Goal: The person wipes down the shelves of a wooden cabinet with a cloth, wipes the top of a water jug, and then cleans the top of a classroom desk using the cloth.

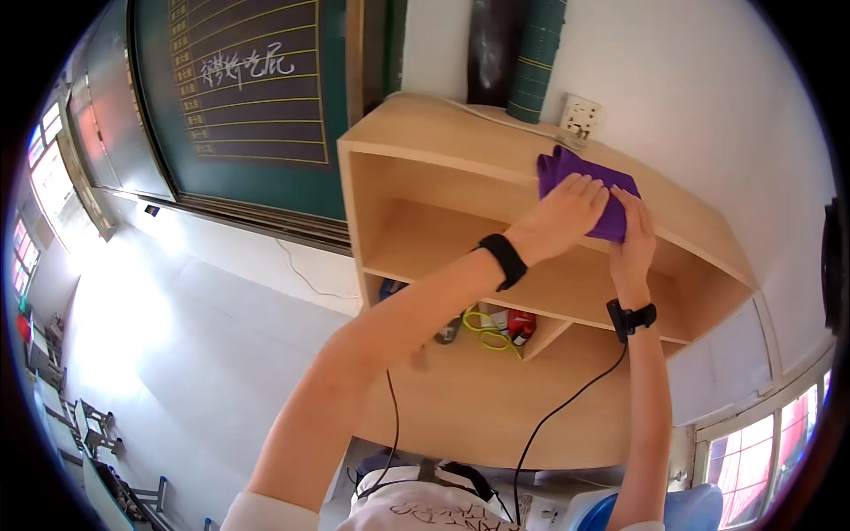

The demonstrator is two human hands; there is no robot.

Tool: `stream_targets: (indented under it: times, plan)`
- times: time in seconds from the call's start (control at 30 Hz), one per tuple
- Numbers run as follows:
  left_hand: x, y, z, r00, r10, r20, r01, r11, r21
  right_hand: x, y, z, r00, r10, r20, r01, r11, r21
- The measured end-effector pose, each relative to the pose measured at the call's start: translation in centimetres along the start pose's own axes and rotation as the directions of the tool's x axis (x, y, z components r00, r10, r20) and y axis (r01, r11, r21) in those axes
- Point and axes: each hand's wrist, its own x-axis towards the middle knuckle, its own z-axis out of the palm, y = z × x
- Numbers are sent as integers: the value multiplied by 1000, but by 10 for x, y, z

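1. The purple cloth point(567, 166), folded into a thick pad, shows against the front edge of the shelf top point(443, 137), between its left and right corners and well apart from both. Whether it rests on the board or is held just above it, I cannot tell.
2. The relation that matters most is the cloth's lie under the hands: its longer side appears to run roughly along that front edge, slanting from upper left to lower right, with loose curled folds at the upper left end.
3. The left hand point(567, 215) is over the cloth's middle and lower left, fingers close together and laid across it. The curled end lies beyond its fingertips, toward the back edge.
4. The right hand point(632, 232) is at the cloth's right end, fingers bent against it, its fingertips just beside those of the left hand.
5. Neither hand is nearer: both touch the cloth, the left covering more of it. Both thumbs are hard to make out, so I cannot tell whether either grip pinches the cloth or only presses on it.
6. Behind the cloth, toward the back edge, are a wall socket point(580, 115) and, farther left, a green roll point(537, 66) standing upright.
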Motion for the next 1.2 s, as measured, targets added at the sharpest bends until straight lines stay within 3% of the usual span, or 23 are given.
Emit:
stream_targets:
  times: [0.23, 0.33, 0.53, 0.6, 0.67, 0.7, 0.73, 0.77, 0.83, 1.0, 1.2]
  plan:
    - [-71, -65, -79, 996, -44, 81, 45, 999, -21, 27, -85, 64, 995, -93, 18, 91, 989, 116]
    - [-99, -79, -105, 990, -44, 133, 24, 989, 148, 30, -120, 80, 988, -146, 42, 140, 983, 118]
    - [-184, -87, -116, 970, -198, 138, 137, 922, 361, 10, -177, 129, 958, -272, 88, 262, 958, 114]
    - [-219, -86, -106, 945, -277, 174, 211, 923, 321, -16, -186, 160, 956, -263, 128, 242, 957, 157]
    - [-268, -86, -77, 882, -387, 268, 331, 915, 231, -56, -188, 197, 941, -176, 287, 114, 969, 221]
    - [-296, -86, -57, 825, -445, 348, 413, 895, 166, -83, -187, 216, 851, -70, 521, -116, 942, 315]
    - [-323, -81, -42, 765, -474, 435, 458, 876, 150, -106, -187, 230, 689, -4, 724, -354, 870, 342]
    - [-339, -77, -34, 700, -494, 515, 501, 854, 139, -119, -189, 234, 736, -18, 676, -305, 883, 356]
    - [-342, -71, -35, 715, -486, 503, 474, 866, 162, -132, -192, 238, 814, -54, 578, -204, 906, 371]
    - [-329, -73, -36, 668, -457, 587, 451, 876, 169, -135, -186, 231, 844, -89, 529, -168, 893, 418]
    - [-318, -64, -18, 702, -338, 627, 253, 941, 224, -152, -169, 221, 883, -25, 468, -159, 923, 349]
